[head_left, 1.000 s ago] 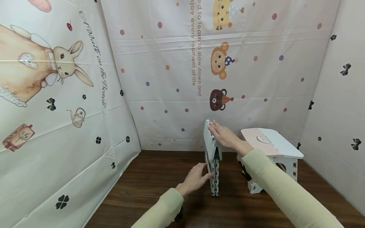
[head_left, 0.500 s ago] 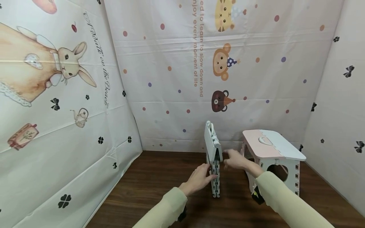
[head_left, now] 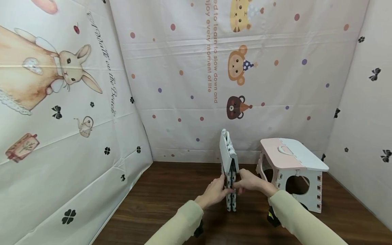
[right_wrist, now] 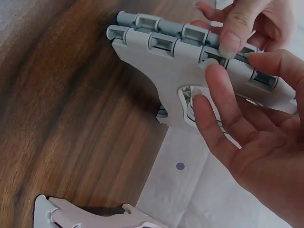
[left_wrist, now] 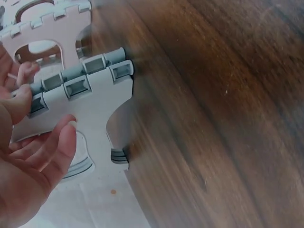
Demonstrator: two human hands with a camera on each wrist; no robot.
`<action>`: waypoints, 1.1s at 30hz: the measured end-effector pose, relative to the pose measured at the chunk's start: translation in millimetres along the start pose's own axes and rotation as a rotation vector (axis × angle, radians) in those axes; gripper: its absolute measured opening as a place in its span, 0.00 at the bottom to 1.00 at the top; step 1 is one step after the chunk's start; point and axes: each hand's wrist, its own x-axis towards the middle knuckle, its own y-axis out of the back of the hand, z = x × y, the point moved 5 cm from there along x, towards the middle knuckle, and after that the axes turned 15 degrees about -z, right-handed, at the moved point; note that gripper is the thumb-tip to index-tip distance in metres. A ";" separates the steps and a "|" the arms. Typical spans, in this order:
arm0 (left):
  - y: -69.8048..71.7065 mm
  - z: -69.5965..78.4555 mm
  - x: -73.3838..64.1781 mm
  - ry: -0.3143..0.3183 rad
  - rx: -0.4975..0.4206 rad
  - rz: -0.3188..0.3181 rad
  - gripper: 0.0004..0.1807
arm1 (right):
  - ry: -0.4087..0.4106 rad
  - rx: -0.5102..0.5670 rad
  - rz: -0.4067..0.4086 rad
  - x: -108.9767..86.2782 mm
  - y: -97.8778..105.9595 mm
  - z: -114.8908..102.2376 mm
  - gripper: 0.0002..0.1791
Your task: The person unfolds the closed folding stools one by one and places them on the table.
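A folded white folding stool (head_left: 228, 153) stands upright on the dark wood tabletop, its two leg panels nearly together and its hinged edge toward me. My left hand (head_left: 213, 191) grips its left panel low down, thumb on the hinged edge (left_wrist: 78, 76) and fingers curled along the panel. From the right, my right hand (head_left: 249, 180) pinches the other panel, its thumb at the seam and its fingertips (right_wrist: 216, 73) by the hinge and the panel's cut-out. Both thumbs meet near the seam in the right wrist view. The stool's far side is hidden.
An unfolded pink and white folding stool (head_left: 294, 154) stands to the right on the wood tabletop (head_left: 171, 200), close to my right forearm. Printed cloth hangs behind (head_left: 171, 136) and along both sides.
My right hand has come down from the stool's top edge, round its right side, to the leg panels. The left hand has stayed at the lower part, its thumb nearer the seam.
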 end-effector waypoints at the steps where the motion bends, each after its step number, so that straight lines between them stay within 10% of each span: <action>1: 2.2 -1.0 -1.4 0.005 0.013 -0.001 0.18 | -0.003 -0.017 0.008 0.2 0.4 -0.5 0.11; 17: 28.9 -26.2 -16.9 0.112 0.170 -0.024 0.20 | -0.090 -0.140 0.140 -0.8 7.5 11.0 0.18; 33: 35.0 -34.1 -22.8 0.156 0.227 -0.045 0.35 | -0.030 -0.115 0.084 -19.6 23.6 29.4 0.30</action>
